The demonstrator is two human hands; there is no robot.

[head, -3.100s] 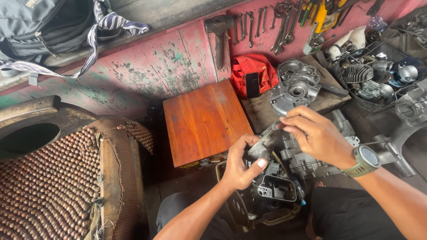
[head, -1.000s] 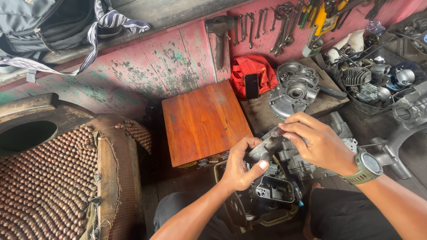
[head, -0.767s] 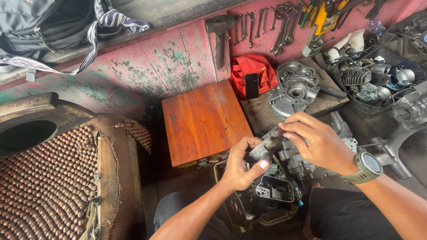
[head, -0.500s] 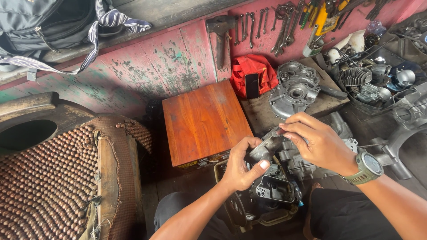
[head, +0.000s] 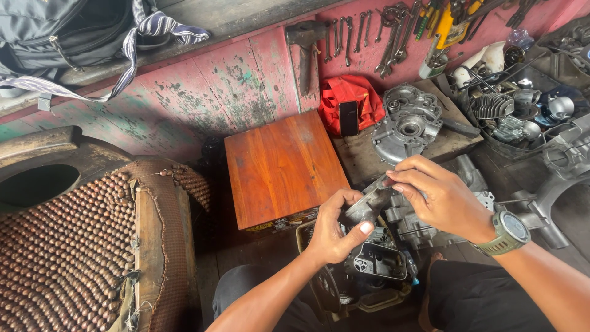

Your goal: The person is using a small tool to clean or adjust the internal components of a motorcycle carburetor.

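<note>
Items, largest first, placed from the grip:

1. Beaded seat cover [head: 67, 246], well off to the left of the grip.
2. Wooden box [head: 279, 166], reddish, flat-topped, just left of and beyond the grip.
3. Engine block [head: 378, 267], directly beneath the grip, between our knees.
4. Grey casing cover [head: 405, 123], beyond the grip on a board.
5. Left hand [head: 332, 233], closed on the lower end of the metal piece, thumb pressed along it.
6. Right hand [head: 442, 200], fingertips pinched together on the upper end.
7. Wristwatch [head: 510, 232], on the right wrist.
8. Metal piece [head: 367, 208], grey and flattish, held between both hands just above the block. Its long axis runs from near-left up to far-right, the upper end pointing toward the casing cover.

Step in hand, as we judge it: handling the piece over the block, not seated. The next move calls for a steady left hold while the right fingertips do the fine work.
</note>
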